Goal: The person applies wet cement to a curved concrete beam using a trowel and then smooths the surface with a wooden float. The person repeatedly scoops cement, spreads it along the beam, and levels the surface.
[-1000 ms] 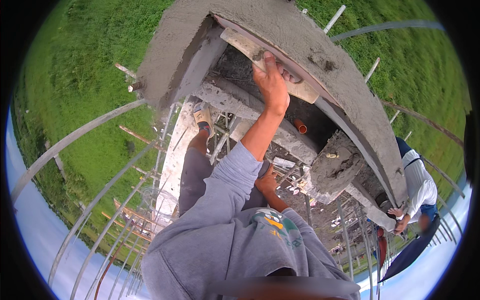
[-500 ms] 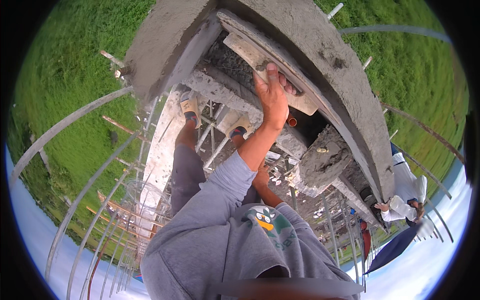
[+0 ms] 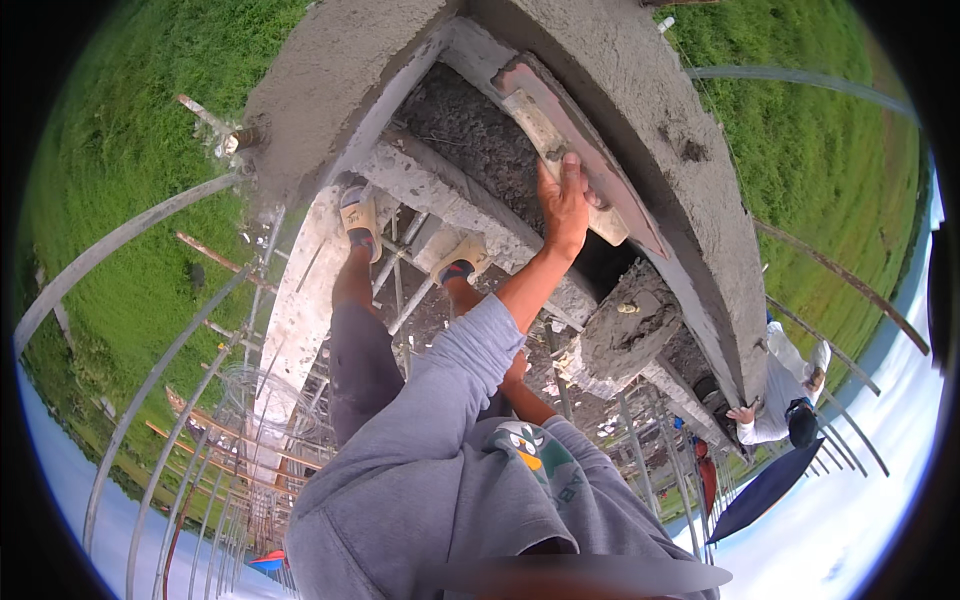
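Note:
My left hand (image 3: 566, 208), its arm stretched forward, is closed round the pale wooden handle of a long plastering float (image 3: 625, 195). The float's pinkish blade lies along the inner face of a curved grey concrete wall (image 3: 640, 110), a little way from its far corner. My fingers wrap over the handle's right side. Lower down, my right hand (image 3: 515, 370) is partly behind my left sleeve, close to my body. Its fingers are hidden, so what it holds cannot be made out.
A rough concrete block topped with wet mortar (image 3: 630, 315) stands right of my arm. My sandalled feet (image 3: 460, 262) are on concrete ledges above poles and rubble. A co-worker in white (image 3: 790, 385) leans at the wall's right end. Scaffold poles (image 3: 130, 240) stick out at left.
My left hand has slid the float along the wall, away from the far corner, and its pinkish blade shows more. The view has shifted slightly. The co-worker's head is lower and turned.

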Demonstrator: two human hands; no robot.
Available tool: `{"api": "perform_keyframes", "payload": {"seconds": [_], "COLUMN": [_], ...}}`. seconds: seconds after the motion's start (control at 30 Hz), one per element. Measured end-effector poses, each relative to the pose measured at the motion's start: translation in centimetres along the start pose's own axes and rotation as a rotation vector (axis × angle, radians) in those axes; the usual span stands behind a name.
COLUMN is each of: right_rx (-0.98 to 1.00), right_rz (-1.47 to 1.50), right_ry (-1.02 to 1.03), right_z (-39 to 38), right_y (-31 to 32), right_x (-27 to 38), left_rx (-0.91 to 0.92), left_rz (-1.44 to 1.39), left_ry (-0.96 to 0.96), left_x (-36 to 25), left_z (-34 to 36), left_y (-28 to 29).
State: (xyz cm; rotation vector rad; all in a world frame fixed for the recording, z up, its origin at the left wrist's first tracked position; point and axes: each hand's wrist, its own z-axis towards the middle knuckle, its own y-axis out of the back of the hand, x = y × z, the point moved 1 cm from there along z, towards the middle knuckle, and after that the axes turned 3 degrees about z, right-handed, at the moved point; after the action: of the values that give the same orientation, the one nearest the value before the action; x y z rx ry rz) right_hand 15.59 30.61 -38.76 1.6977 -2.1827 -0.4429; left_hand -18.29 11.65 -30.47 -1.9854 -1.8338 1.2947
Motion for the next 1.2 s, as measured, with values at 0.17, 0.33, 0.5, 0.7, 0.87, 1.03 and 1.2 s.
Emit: {"api": "perform_keyframes", "payload": {"seconds": [0.17, 0.33, 0.5, 0.7, 0.87, 1.03, 1.2], "right_rx": [0.065, 0.102, -0.039, -0.03, 0.009, -0.034, 0.039], "right_rz": [-0.01, 0.012, 0.098, 0.129, 0.094, -0.087, 0.069], "right_ry": [-0.048, -0.199, -0.051, -0.013, -0.052, -0.075, -0.092], "right_z": [-1.4, -2.3, -1.4, -2.7, -3.1, -2.4, -2.3], "right_y": [2.0, 2.8, -0.6, -2.4, -0.4, 0.6, -0.3], "right_x": [2.3, 3.4, 1.2, -0.4, 2.3, 3.3, 3.1], "left_rx": [0.057, 0.059, 0.039, -0.044, 0.025, 0.005, 0.072], "left_rz": [0.011, 0.019, 0.002, 0.172, 0.05, 0.087, 0.063], "left_ry": [-0.154, -0.135, -0.114, 0.261, 0.163, -0.119, -0.028], "left_x": [-5.6, -8.5, -3.3, 10.2, 7.7, 1.5, 4.5], "left_z": [-1.0, 1.3, -0.9, -6.7, -7.1, -7.2, -7.8], "left_y": [-1.3, -5.0, -5.7, -3.4, 2.7, -2.1, -6.9]}}
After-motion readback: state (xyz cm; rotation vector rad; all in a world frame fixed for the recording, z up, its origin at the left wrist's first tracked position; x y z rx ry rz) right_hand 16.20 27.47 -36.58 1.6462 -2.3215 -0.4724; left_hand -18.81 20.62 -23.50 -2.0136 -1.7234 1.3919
